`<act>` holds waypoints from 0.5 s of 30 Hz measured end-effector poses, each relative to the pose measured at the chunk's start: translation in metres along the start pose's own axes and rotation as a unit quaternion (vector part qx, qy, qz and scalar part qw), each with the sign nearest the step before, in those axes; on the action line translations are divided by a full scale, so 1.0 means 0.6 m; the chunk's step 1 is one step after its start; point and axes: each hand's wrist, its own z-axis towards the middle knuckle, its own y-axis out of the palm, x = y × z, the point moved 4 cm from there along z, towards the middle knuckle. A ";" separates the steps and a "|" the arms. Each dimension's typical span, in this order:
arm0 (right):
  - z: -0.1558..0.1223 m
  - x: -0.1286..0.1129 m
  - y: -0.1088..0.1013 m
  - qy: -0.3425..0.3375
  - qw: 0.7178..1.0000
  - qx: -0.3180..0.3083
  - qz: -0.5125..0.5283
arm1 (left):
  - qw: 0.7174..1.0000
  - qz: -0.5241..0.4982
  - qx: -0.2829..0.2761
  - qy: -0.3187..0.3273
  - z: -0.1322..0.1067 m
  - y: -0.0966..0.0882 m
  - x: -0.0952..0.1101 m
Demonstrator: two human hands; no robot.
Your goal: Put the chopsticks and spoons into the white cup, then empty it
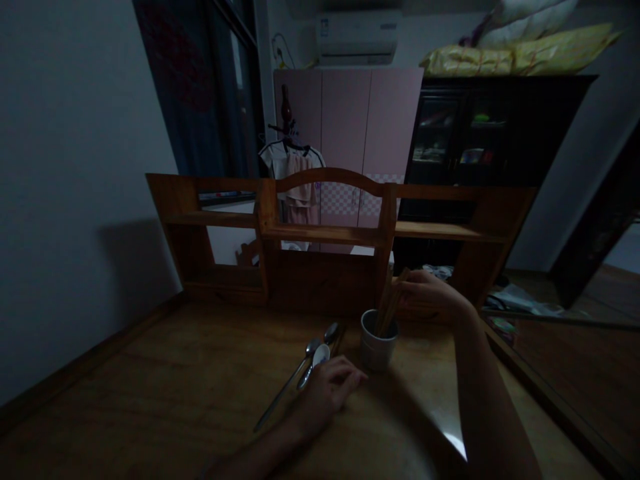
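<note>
My right hand (425,290) is closed around the upper part of a bundle of wooden chopsticks (388,310). Their lower ends stand inside a grey cup (379,350) on the table, leaning a little to the right. My left hand (333,387) rests low over the tabletop, left of the cup, its fingers loosely bent and apart, with nothing visible in them. Just beyond it lie a white spoon (321,354), a long-handled metal spoon (283,393) and another metal spoon (331,332). Thin dark sticks (340,339) lie beside them, partly hidden by my left hand.
The wooden table (200,380) has a raised shelf unit (325,233) along its back edge. A wall (75,200) borders it on the left. Behind the shelf stand a pink wardrobe (345,120), hanging clothes (297,173) and a dark cabinet (465,133). The light is dim.
</note>
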 end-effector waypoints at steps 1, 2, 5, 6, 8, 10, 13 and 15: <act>-0.004 -0.004 -0.002 0.000 1.000 0.001 0.000 | 1.000 0.001 0.001 0.000 0.000 0.000 0.000; -0.009 -0.007 -0.004 0.000 1.000 0.003 0.002 | 1.000 0.002 0.003 0.001 0.000 -0.001 -0.001; -0.021 -0.015 -0.010 0.005 1.000 0.006 0.009 | 1.000 0.007 0.007 0.005 0.001 -0.002 -0.001; -0.023 -0.016 -0.013 0.009 1.000 0.012 0.010 | 1.000 0.008 0.005 0.006 0.001 -0.002 -0.001; -0.027 -0.015 -0.019 0.019 0.999 0.035 0.013 | 1.000 0.008 0.004 0.008 0.001 -0.003 0.000; -0.029 -0.012 -0.024 0.026 0.998 0.052 0.019 | 1.000 0.005 0.003 0.006 0.000 -0.003 0.000; -0.030 -0.009 -0.022 0.026 0.999 0.039 0.027 | 1.000 0.003 0.002 0.004 0.000 -0.001 0.000; -0.030 -0.009 -0.018 0.027 0.999 0.022 0.023 | 1.000 0.004 0.004 0.003 0.000 -0.001 -0.002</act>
